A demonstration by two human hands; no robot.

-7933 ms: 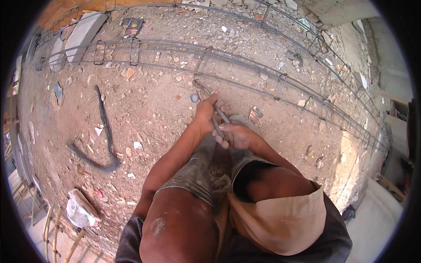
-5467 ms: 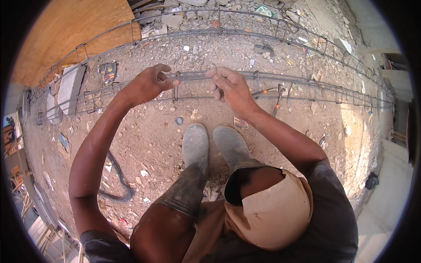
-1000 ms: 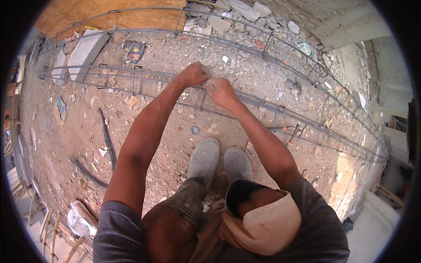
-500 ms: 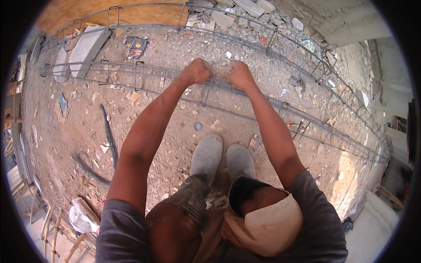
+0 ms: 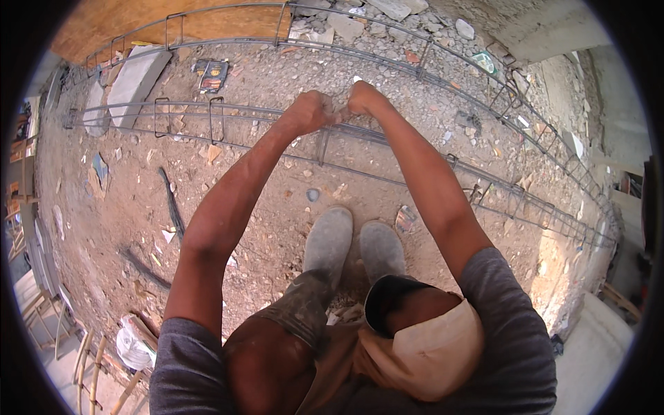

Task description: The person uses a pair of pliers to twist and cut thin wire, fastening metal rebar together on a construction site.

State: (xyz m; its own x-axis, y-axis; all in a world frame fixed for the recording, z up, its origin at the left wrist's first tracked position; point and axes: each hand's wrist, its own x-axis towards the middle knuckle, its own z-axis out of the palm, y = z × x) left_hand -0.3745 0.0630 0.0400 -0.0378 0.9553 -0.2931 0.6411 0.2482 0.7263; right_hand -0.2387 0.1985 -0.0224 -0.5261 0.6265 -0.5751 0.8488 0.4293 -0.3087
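Observation:
A long rebar cage point(image 5: 320, 147), made of thin steel bars with rectangular stirrups, runs crosswise in front of my boots. My left hand point(image 5: 310, 112) is closed at its far bars, just above a stirrup. Close beside it on the right, my right hand point(image 5: 366, 99) is also closed, slightly farther out and a little above the bars. The fingers of both nearly meet. Whatever they pinch is hidden or too thin to make out.
A second rebar cage point(image 5: 349, 50) curves along behind. Rubble point(image 5: 387, 31) and a wooden board point(image 5: 228, 28) lie beyond it. A concrete slab point(image 5: 140, 83) sits at far left; bundled dark wires point(image 5: 171, 200) lie nearer. My grey boots point(image 5: 329, 238) stand on the dirt.
My right hand has moved farther away and slightly left, lifting clear of the bars. My left hand has shifted slightly left and stays closed by the cage.

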